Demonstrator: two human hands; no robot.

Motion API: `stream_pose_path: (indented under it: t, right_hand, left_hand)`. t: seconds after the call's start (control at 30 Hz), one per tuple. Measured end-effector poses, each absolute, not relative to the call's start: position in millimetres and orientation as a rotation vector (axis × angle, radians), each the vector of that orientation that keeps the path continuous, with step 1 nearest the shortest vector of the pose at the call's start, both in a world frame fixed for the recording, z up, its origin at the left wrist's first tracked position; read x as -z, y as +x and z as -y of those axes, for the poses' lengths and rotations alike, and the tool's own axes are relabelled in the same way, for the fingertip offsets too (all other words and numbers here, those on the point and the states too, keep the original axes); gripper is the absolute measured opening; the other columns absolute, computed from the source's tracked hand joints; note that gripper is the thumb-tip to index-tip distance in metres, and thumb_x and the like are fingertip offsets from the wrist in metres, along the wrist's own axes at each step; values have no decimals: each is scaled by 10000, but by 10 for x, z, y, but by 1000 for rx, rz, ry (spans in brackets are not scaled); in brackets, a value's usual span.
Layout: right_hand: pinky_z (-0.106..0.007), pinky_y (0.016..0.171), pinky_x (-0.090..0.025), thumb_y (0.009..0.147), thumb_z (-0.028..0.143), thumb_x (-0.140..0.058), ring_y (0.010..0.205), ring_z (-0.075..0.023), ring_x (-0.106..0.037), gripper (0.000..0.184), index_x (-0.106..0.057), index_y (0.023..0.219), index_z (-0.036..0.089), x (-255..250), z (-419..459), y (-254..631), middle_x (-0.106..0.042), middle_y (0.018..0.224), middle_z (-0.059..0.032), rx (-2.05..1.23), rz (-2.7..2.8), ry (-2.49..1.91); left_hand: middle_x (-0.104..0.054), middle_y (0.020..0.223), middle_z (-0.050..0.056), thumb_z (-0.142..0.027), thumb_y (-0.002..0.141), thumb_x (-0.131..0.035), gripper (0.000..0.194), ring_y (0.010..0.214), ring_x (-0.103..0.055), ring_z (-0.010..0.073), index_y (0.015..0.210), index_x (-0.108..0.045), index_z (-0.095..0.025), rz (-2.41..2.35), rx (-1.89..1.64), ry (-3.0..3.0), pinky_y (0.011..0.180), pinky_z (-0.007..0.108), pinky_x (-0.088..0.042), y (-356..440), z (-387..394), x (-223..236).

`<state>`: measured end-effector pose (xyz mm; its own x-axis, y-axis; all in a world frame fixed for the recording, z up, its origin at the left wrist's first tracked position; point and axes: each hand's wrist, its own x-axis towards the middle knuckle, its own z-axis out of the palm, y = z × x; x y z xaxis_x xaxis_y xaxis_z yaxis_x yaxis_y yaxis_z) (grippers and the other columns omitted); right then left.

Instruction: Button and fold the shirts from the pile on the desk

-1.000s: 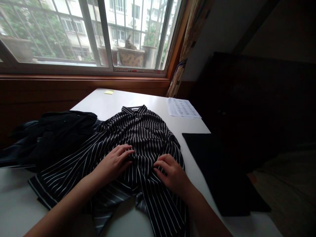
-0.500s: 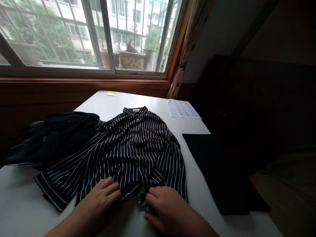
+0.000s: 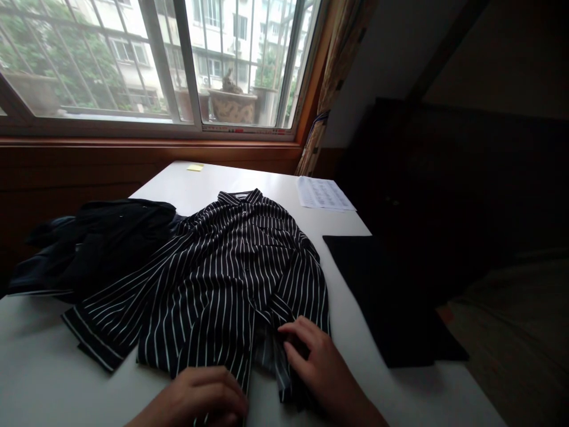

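Observation:
A black shirt with thin white stripes (image 3: 222,273) lies flat on a white table (image 3: 40,367), collar toward the window, one sleeve stretched out to the left. My left hand (image 3: 204,398) rests curled on the shirt's bottom hem at the near edge of the picture. My right hand (image 3: 313,362) presses on the hem's right front panel, fingers spread over bunched fabric. Whether either hand pinches the cloth is hard to tell.
A heap of dark clothes (image 3: 93,243) lies at the left, touching the shirt's sleeve. A flat black sheet (image 3: 377,290) covers the table's right edge. A printed paper (image 3: 322,193) and a yellow sticky note (image 3: 194,168) lie at the far side below the window.
Both hands slid from the shirt's middle down to its bottom hem. The front panels now lie flatter and the hem is drawn toward me.

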<state>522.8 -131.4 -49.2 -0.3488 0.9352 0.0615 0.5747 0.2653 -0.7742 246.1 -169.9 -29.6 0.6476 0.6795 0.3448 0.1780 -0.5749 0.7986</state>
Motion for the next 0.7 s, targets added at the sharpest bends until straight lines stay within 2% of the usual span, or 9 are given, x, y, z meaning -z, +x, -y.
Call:
stream_pose_path:
  t: [0.1,0.2,0.33,0.53,0.7]
  right_hand:
    - [-302,789,-525,862,73,-587,871,-185,-657,226,-710,948,241,518,1317,5209,-647,921,-16,-892,1974,-1361]
    - [-298,775,-520,873,99,-585,853,-183,-657,194,-713,923,235,526,1313,5184,-644,903,-17,-892,1946,-1363]
    - [-303,795,-505,911,167,-571,869,-188,-654,143,-702,900,225,509,1296,5165,-653,902,-21,-927,1908,-1371]
    - [-295,827,-486,953,293,-578,914,-193,-661,165,-713,909,210,485,1243,5170,-699,935,-28,-1063,1789,-1510]
    - [-308,875,-478,914,295,-641,969,-209,-662,159,-758,991,219,512,1218,5168,-718,987,-37,-1110,1799,-1507]
  left_hand:
    - [-681,953,49,-168,1000,-472,202,833,-686,144,1084,-646,-226,-995,-960,2068,711,227,-597,2404,1623,428]
    - [-661,1002,50,-147,970,-519,221,857,-663,162,1132,-639,-235,-1169,-873,2213,722,264,-595,2464,1580,629]
    - [-658,1017,52,-114,900,-620,298,889,-622,210,1175,-629,-228,-1215,-677,2443,750,339,-593,2655,1578,760]
    - [-640,951,24,-83,892,-655,206,824,-566,188,1059,-652,-205,-1224,-497,2617,698,293,-540,2785,1546,723]
    - [-631,914,21,-141,873,-708,163,789,-546,207,1014,-647,-195,-1176,-476,2793,686,336,-508,2783,1507,773]
